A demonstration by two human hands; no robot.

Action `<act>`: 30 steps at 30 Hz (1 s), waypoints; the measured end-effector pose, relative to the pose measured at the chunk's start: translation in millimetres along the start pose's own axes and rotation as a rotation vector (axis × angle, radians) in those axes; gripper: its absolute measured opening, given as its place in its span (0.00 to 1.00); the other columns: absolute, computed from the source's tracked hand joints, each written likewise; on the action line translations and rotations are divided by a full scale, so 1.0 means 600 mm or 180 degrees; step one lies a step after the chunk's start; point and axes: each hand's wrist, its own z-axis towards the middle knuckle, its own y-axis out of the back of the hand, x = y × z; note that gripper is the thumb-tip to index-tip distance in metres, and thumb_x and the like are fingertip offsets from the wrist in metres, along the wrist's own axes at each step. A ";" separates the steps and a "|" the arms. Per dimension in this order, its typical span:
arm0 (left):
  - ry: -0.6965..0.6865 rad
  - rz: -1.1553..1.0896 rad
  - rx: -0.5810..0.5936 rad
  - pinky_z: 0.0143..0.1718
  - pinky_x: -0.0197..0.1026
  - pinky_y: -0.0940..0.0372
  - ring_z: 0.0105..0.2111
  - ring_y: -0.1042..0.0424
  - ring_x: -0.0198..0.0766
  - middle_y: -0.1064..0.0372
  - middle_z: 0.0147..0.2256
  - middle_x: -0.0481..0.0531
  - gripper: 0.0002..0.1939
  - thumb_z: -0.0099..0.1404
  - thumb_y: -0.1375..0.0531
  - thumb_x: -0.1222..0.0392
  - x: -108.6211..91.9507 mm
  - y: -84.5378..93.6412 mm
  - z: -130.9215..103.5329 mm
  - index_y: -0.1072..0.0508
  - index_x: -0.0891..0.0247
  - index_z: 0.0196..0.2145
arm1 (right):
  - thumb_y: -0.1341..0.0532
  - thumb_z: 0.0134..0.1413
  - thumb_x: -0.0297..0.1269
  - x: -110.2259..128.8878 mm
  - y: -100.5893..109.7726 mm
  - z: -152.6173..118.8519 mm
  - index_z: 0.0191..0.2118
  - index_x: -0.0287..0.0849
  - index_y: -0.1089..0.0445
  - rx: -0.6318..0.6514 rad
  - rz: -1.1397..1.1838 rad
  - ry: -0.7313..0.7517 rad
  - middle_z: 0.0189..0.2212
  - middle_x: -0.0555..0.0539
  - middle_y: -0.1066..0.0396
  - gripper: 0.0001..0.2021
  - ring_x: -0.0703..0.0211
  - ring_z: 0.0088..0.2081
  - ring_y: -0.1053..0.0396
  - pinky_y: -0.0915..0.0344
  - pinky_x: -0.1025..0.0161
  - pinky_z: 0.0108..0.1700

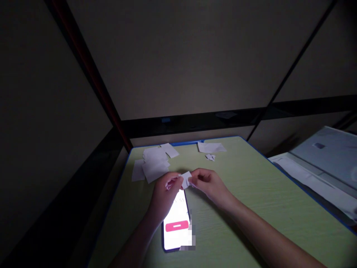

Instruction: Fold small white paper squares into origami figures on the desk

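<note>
Between my two hands, above the top end of a lit phone (176, 238), is a small folded piece of white paper (186, 180). My left hand (166, 191) pinches its left side, with the fingers curled behind the thumb. On the right side, the thumb and forefinger of my right hand (208, 183) are closed on the paper's edge. The phone lies face up on the green table (237, 167), its screen showing a pink-red button. My left hand covers part of the phone's left edge.
Several loose white sheets (155, 162) overlap at the table's back left. A folded paper (212, 147) and a small folded paper shape (210, 158) lie at the back right. Beyond the right edge is a pale grey case-like object (326, 156).
</note>
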 end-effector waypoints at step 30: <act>0.0145 -0.0056 0.0045 0.23 0.33 0.40 0.21 0.33 0.32 0.32 0.19 0.46 0.07 0.56 0.43 0.60 -0.006 -0.004 -0.004 0.30 0.67 0.26 | 0.38 0.44 0.39 0.007 -0.008 -0.005 0.24 0.38 0.33 -0.0019 0.0109 -0.0062 0.19 0.54 0.39 0.09 0.68 0.21 0.44 0.48 0.67 0.25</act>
